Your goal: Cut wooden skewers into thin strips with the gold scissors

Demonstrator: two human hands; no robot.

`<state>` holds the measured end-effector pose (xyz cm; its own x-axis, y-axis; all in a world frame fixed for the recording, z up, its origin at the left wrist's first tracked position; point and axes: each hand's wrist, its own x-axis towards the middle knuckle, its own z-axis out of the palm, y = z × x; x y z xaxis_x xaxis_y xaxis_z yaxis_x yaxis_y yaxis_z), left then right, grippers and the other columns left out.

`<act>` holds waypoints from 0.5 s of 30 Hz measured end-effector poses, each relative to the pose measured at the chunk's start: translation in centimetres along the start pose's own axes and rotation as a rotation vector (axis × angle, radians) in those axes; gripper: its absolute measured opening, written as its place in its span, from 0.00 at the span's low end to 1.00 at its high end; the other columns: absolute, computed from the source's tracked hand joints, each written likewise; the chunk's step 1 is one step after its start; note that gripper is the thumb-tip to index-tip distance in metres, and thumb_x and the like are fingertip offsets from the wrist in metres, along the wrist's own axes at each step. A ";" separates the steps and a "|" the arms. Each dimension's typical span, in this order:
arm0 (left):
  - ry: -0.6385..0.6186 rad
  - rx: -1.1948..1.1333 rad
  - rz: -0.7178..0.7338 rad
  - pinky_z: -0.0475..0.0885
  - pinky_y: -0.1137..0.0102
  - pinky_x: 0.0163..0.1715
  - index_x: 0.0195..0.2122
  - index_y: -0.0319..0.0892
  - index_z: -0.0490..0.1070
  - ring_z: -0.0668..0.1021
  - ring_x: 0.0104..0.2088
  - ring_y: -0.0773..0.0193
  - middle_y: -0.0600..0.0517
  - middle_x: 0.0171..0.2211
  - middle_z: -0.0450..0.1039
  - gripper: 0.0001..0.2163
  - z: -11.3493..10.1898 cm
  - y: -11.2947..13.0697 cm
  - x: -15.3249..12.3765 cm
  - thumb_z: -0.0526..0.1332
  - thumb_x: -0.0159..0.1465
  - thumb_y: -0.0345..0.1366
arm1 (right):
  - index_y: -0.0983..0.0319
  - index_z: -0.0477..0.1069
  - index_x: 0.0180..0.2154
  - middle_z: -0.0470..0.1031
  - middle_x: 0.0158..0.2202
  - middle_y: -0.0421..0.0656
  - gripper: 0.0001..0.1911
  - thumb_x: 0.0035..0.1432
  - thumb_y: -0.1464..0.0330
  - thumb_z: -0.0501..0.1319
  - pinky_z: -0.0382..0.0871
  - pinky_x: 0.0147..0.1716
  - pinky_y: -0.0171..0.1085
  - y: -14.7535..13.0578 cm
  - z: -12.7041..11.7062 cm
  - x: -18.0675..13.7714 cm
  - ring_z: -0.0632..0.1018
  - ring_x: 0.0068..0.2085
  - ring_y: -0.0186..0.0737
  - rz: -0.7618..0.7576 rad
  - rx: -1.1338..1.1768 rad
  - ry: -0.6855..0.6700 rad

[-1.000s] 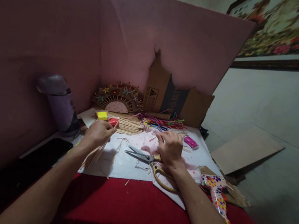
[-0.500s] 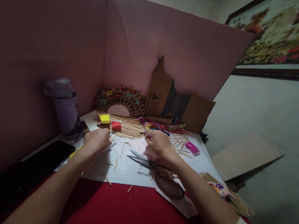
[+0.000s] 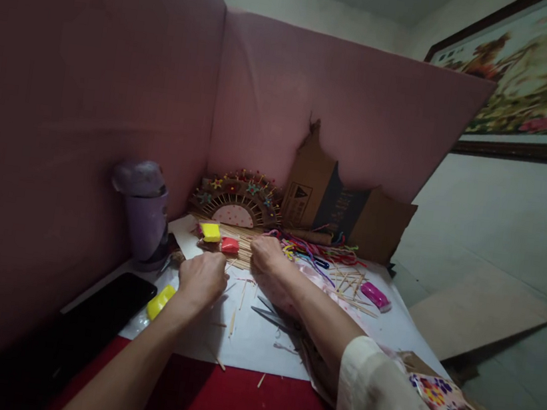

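Observation:
My left hand (image 3: 203, 281) is closed low over the white sheet (image 3: 249, 350); what it grips is hidden, though thin pale tips show beside its fingers. My right hand (image 3: 268, 258) reaches to the edge of a row of thin wooden sticks (image 3: 244, 233), fingers curled down and bent together, their tips hard to see. Below the right forearm lies a pair of scissors (image 3: 271, 316) with parted blades, its handles mostly covered by the arm. Between the hands and the sticks sit a yellow packet (image 3: 210, 232) and a red packet (image 3: 230, 245). Short stick pieces (image 3: 232, 324) are scattered on the sheet.
A decorated semicircular fan shape (image 3: 236, 203) and torn cardboard (image 3: 347, 215) lean at the back. Coloured cords (image 3: 318, 248) and a magenta packet (image 3: 376, 297) lie right. On the left are a purple bottle (image 3: 147, 222), a black phone (image 3: 112, 301) and another yellow packet (image 3: 160, 302).
My right hand has moved left and farther away, from the pink dotted cloth to the sticks. The left hand stays closed near the same spot. The camera view has shifted slightly.

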<state>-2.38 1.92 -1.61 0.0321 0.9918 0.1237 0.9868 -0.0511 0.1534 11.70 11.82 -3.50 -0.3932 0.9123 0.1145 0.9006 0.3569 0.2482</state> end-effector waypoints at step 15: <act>0.109 -0.098 0.020 0.64 0.67 0.28 0.32 0.43 0.72 0.77 0.34 0.54 0.43 0.32 0.76 0.08 0.6 0.2 0.1 0.53 0.57 0.32 | 0.69 0.70 0.38 0.71 0.38 0.57 0.12 0.59 0.77 0.48 0.66 0.32 0.38 4.6 -4.4 -1.9 0.73 0.41 0.48 0.126 -0.154 0.316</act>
<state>-2.08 2.07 -2.17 0.0285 0.9722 0.2324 0.9658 -0.0868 0.2444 15.78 10.86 1.66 -0.3409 0.8314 0.4389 0.9165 0.1898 0.3522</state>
